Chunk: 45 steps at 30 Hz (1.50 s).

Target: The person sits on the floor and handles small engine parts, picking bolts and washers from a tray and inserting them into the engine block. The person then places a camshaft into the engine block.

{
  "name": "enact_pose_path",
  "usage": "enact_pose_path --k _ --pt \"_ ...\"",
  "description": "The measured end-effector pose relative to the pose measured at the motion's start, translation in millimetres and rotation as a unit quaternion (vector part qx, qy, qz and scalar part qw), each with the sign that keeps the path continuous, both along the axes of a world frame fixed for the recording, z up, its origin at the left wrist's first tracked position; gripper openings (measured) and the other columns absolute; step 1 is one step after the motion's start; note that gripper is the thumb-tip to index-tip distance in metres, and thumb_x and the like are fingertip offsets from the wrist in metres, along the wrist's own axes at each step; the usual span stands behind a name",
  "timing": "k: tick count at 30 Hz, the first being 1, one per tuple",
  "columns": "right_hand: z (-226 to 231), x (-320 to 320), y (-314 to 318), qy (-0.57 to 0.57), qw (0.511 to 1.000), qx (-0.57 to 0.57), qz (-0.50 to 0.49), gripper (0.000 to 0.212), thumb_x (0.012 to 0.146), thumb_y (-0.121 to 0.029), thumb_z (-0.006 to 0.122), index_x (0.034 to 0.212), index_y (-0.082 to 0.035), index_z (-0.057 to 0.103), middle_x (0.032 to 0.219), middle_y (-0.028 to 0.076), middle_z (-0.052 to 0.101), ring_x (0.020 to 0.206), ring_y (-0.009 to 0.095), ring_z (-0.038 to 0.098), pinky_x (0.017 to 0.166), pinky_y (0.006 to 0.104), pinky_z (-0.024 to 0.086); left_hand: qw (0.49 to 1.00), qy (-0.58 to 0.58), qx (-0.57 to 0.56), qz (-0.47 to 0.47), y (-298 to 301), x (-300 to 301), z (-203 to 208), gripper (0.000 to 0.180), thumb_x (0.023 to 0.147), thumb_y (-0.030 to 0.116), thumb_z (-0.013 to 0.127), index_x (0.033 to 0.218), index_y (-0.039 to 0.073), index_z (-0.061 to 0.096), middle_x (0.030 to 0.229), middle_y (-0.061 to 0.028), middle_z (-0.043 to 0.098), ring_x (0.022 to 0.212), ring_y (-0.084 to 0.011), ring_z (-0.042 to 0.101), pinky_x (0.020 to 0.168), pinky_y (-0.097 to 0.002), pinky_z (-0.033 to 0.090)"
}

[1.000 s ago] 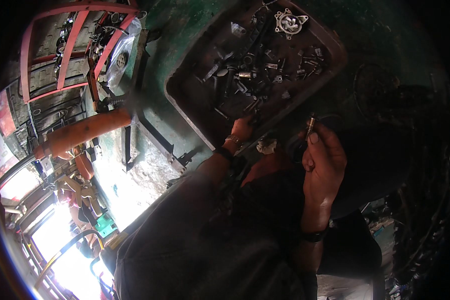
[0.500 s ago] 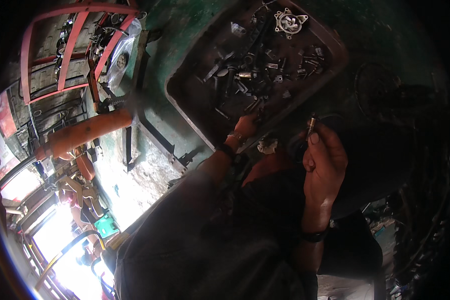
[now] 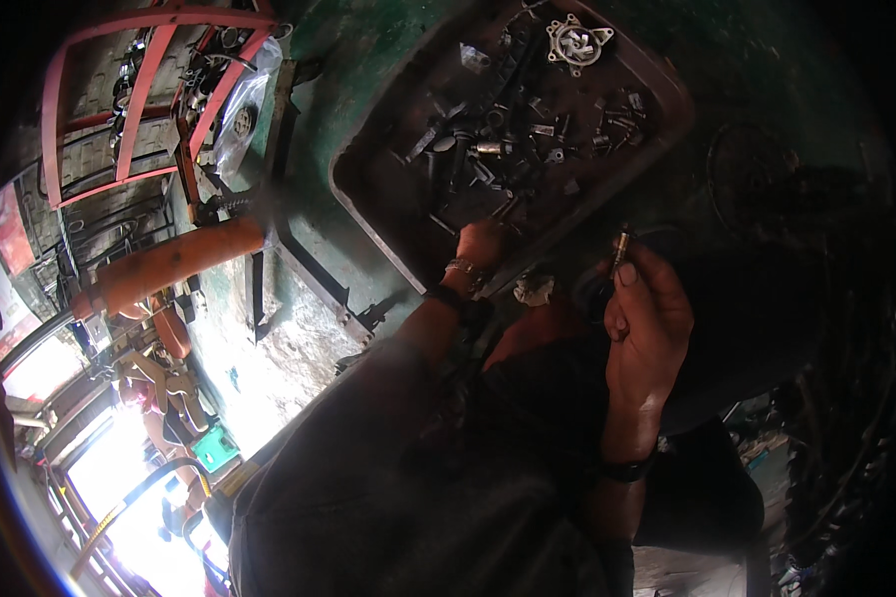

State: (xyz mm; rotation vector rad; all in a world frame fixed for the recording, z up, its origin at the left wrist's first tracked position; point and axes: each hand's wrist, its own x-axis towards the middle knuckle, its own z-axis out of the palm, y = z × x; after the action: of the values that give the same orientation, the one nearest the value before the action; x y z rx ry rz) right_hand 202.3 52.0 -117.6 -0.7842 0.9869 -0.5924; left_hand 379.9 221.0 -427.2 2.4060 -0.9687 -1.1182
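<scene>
Pinching a small brass-tipped fitting (image 3: 621, 244) between thumb and fingertips, the right hand (image 3: 647, 323) holds it upright and clear of everything else, apparently so its end can be looked over; the fingers are closed on its lower part and only the tip stands free above them. Just left of that grip, the left hand (image 3: 481, 246) reaches over the near rim of a shallow dark metal tray (image 3: 368, 209), its fingers curled down among the parts; whether they have closed on a piece cannot be told, since the hand hides them. Beyond the left hand the tray holds a loose scatter of bolts, sockets and short steel pieces (image 3: 488, 149); at its far corner lies a pale round cast part with vanes (image 3: 577, 42), apart from the small hardware.
</scene>
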Motion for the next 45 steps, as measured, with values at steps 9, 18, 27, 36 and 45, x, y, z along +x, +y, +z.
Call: enact_pose_path --k 9,18,27,36,45 --pt "6.7 0.4 -3.2 -0.018 0.999 0.029 0.019 0.024 0.090 -0.014 0.055 0.110 -0.002 0.060 0.084 0.008 0.062 0.049 0.002 0.037 0.046 0.0190 0.032 0.978 -0.095 -0.076 0.168 22.4 23.2 -12.3 0.047 0.082 0.033 0.057 0.119 0.005 0.053 0.102 -0.0213 0.062 0.095 -0.0403 0.058 0.081 -0.0454 0.047" --pt "7.6 1.7 -3.6 -0.004 0.999 0.040 0.016 0.024 0.090 -0.013 0.054 0.110 -0.001 0.059 0.082 0.005 0.062 0.050 0.003 0.038 0.047 0.0199 0.032 0.981 -0.011 0.050 0.185 31.3 4.8 -5.2 0.032 0.081 0.033 0.057 0.102 0.009 0.064 0.094 -0.0226 0.063 0.092 -0.0393 0.059 0.079 -0.0454 0.048" --pt "8.3 2.3 -2.8 -0.015 0.999 0.044 0.016 0.024 0.090 -0.012 0.054 0.112 -0.002 0.059 0.086 0.008 0.063 0.050 0.002 0.038 0.046 0.0191 0.032 0.975 -0.090 -0.092 0.184 14.6 13.6 -2.6 0.027 0.080 0.023 0.058 0.101 0.007 0.059 0.097 -0.0224 0.062 0.092 -0.0408 0.058 0.078 -0.0454 0.048" --pt "8.0 3.2 -2.9 -0.015 0.999 0.041 0.013 0.023 0.090 -0.011 0.053 0.110 -0.001 0.059 0.085 0.008 0.063 0.050 0.002 0.038 0.046 0.0185 0.032 0.988 -0.071 0.052 0.125 22.1 18.5 -20.9 0.034 0.076 0.029 0.059 0.104 0.009 0.062 0.097 -0.0181 0.064 0.095 -0.0362 0.059 0.080 -0.0419 0.048" --pt "5.4 2.2 -2.9 0.004 1.000 0.020 0.021 0.024 0.091 -0.013 0.053 0.112 -0.003 0.059 0.081 0.005 0.062 0.050 0.003 0.038 0.046 0.0193 0.032 0.962 -0.095 0.091 0.238 21.9 20.6 5.2 0.035 0.081 0.036 0.058 0.104 0.009 0.060 0.092 -0.0228 0.064 0.089 -0.0404 0.060 0.076 -0.0457 0.050"
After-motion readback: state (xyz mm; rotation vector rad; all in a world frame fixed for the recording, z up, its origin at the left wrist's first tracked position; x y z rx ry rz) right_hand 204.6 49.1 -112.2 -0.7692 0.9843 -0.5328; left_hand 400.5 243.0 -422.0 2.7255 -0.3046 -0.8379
